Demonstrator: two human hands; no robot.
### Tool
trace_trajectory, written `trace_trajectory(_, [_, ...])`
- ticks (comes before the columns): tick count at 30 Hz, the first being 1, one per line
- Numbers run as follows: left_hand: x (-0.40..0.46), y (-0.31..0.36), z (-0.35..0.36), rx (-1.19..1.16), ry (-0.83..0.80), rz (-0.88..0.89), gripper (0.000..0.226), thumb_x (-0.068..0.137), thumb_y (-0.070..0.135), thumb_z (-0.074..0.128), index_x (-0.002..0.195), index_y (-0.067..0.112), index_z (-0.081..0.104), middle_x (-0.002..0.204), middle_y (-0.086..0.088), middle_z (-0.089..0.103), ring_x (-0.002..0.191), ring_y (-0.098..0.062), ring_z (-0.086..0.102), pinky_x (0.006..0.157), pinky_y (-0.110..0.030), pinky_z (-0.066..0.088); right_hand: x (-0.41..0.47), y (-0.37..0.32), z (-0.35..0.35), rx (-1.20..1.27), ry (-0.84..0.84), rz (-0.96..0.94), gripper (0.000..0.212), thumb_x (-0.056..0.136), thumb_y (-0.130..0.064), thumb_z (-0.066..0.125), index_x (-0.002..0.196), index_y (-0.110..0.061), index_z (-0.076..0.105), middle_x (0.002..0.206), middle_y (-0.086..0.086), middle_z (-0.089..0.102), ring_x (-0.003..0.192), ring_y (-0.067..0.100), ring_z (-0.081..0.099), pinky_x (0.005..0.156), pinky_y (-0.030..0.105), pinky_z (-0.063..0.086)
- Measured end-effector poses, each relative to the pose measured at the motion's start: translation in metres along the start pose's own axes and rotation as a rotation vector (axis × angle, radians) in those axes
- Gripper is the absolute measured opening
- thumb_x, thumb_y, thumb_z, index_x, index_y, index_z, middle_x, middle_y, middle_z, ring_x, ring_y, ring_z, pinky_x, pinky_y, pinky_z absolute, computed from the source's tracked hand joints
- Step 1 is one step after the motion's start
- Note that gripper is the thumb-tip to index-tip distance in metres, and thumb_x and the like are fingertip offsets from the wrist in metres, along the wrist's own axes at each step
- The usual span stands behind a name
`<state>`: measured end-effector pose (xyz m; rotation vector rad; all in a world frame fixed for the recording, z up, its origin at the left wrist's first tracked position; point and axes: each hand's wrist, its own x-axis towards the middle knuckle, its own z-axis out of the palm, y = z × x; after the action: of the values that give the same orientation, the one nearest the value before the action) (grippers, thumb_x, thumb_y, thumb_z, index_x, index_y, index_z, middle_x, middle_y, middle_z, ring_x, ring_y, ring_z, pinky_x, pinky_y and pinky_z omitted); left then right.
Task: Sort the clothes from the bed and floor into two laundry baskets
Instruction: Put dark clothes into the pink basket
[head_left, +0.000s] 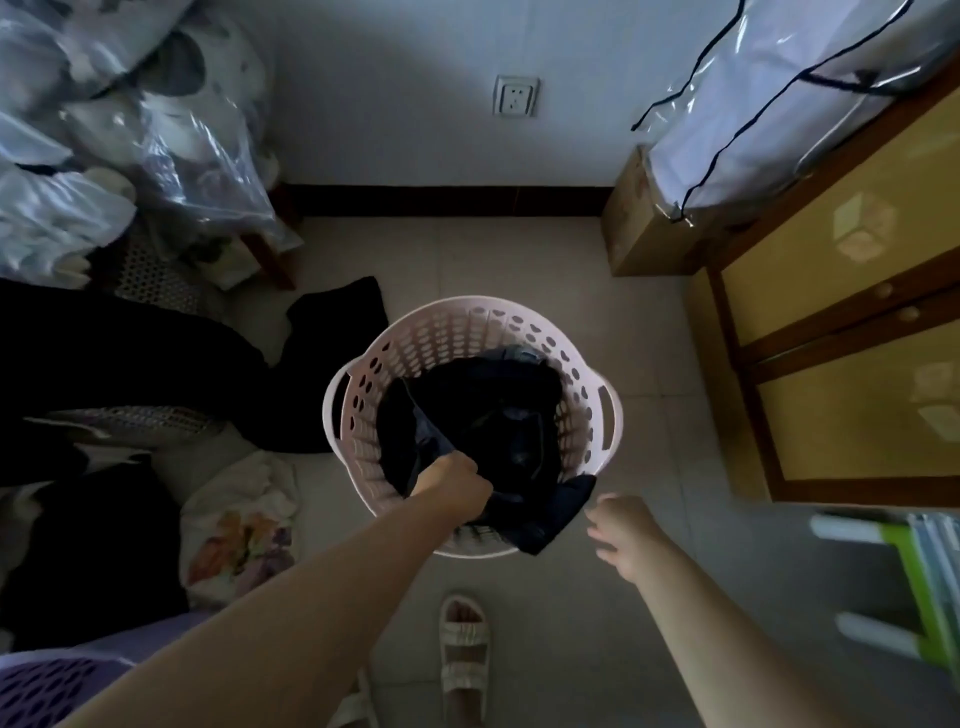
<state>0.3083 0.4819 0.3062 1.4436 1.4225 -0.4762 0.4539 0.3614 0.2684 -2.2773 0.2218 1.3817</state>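
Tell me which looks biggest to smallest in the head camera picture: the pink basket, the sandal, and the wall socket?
1. Pink basket, by far the largest.
2. Sandal, much smaller than the basket, though it sits nearer the camera.
3. Wall socket, smallest, but it is farthest away, so its true size against the sandal is unsure.

A pale pink laundry basket (470, 332) is standing on the tiled floor (649, 441), holding a heap of dark clothes (498, 415). The left hand (457, 480) is gripping a dark garment (421, 441) over the basket's near rim, and part of the dark cloth is hanging over that rim. The right hand (621, 525) is hovering just beside the basket, fingers loose (holding nothing). A black garment (332, 322) is lying on the floor to the left, near a floral cloth (241, 530). A purple basket (57, 686) is showing at the lower left corner.
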Motion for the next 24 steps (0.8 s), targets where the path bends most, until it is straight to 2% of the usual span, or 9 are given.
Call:
trace_trajectory(3, [0.016,-0.013,0.017,-0.063,-0.037,0.035,0.037,0.093,0.018,0.053,0.129,0.011,0.055,0.128,-0.013,0.057,0.112,-0.029,0.058,0.093,-0.033,0.048,0.019,0.010,0.006,-0.100,0.032,-0.002,0.040,0.094,-0.002,0.045,0.132,0.009,0.037,0.137,0.025,0.045,0.126,0.039,0.045,0.107,0.048,0.036])
trace_trajectory(7, [0.049,-0.028,0.047,-0.092,-0.083,0.037,0.040,0.091,0.023,0.056,0.130,0.021,0.054,0.124,-0.005,0.059,0.092,-0.017,0.058,0.078,-0.024,0.045,0.059,0.022,0.016,-0.113,0.008,-0.008,0.064,0.092,-0.008,0.055,0.147,-0.010,0.021,0.145,0.013,0.036,0.127,0.033,0.042,0.102,0.042,0.039])
trace_trajectory(10, [0.069,-0.036,0.071,-0.085,-0.114,0.020,0.041,0.089,0.023,0.058,0.129,0.023,0.054,0.120,-0.005,0.062,0.098,-0.020,0.062,0.082,-0.025,0.048,0.089,0.028,0.024,-0.074,0.014,-0.035,0.074,0.091,-0.005,0.055,0.150,-0.015,0.012,0.149,0.013,0.032,0.130,0.033,0.040,0.100,0.040,0.040])
trace_trajectory(13, [0.089,-0.044,0.096,-0.089,-0.159,0.002,0.043,0.088,0.023,0.060,0.131,0.022,0.052,0.121,-0.007,0.061,0.095,-0.019,0.060,0.079,-0.025,0.048,0.112,0.033,0.028,-0.112,0.051,-0.094,0.066,0.092,0.000,0.052,0.147,-0.012,0.019,0.143,0.014,0.039,0.125,0.032,0.044,0.091,0.035,0.041])
trace_trajectory(15, [0.099,-0.047,0.108,-0.101,-0.176,-0.011,0.047,0.088,0.024,0.061,0.133,0.020,0.051,0.122,-0.008,0.061,0.100,-0.022,0.062,0.082,-0.028,0.049,0.123,0.034,0.030,-0.103,0.052,-0.137,0.059,0.091,0.004,0.050,0.142,-0.011,0.026,0.135,0.013,0.044,0.114,0.029,0.047,0.083,0.032,0.039])
trace_trajectory(17, [0.107,-0.049,0.119,-0.082,-0.191,-0.023,0.048,0.087,0.026,0.061,0.134,0.019,0.048,0.123,-0.008,0.060,0.106,-0.023,0.061,0.086,-0.029,0.049,0.136,0.039,0.032,-0.078,0.040,-0.179,0.062,0.088,0.008,0.049,0.142,-0.014,0.027,0.123,0.007,0.047,0.102,0.021,0.045,0.074,0.028,0.040])
trace_trajectory(20, [0.119,-0.049,0.135,-0.064,-0.215,-0.028,0.050,0.089,0.021,0.058,0.137,0.016,0.044,0.127,-0.010,0.059,0.113,-0.025,0.058,0.094,-0.031,0.049,0.154,0.047,0.035,-0.069,0.019,-0.225,0.071,0.084,0.013,0.049,0.144,-0.018,0.026,0.119,0.001,0.049,0.104,0.018,0.047,0.075,0.030,0.043])
trace_trajectory(22, [0.122,-0.049,0.142,-0.100,-0.230,-0.039,0.050,0.090,0.013,0.055,0.138,0.013,0.042,0.133,-0.012,0.054,0.120,-0.029,0.055,0.101,-0.037,0.047,0.160,0.052,0.033,-0.084,0.014,-0.229,0.064,0.084,0.014,0.048,0.139,-0.015,0.033,0.120,0.005,0.053,0.102,0.019,0.050,0.076,0.031,0.044])
trace_trajectory(24, [0.124,-0.049,0.148,-0.116,-0.250,-0.040,0.050,0.091,0.008,0.052,0.139,0.012,0.041,0.136,-0.013,0.051,0.123,-0.030,0.052,0.102,-0.038,0.046,0.164,0.060,0.030,-0.088,0.004,-0.221,0.052,0.085,0.014,0.048,0.128,-0.015,0.042,0.103,0.004,0.057,0.094,0.018,0.052,0.071,0.028,0.045])
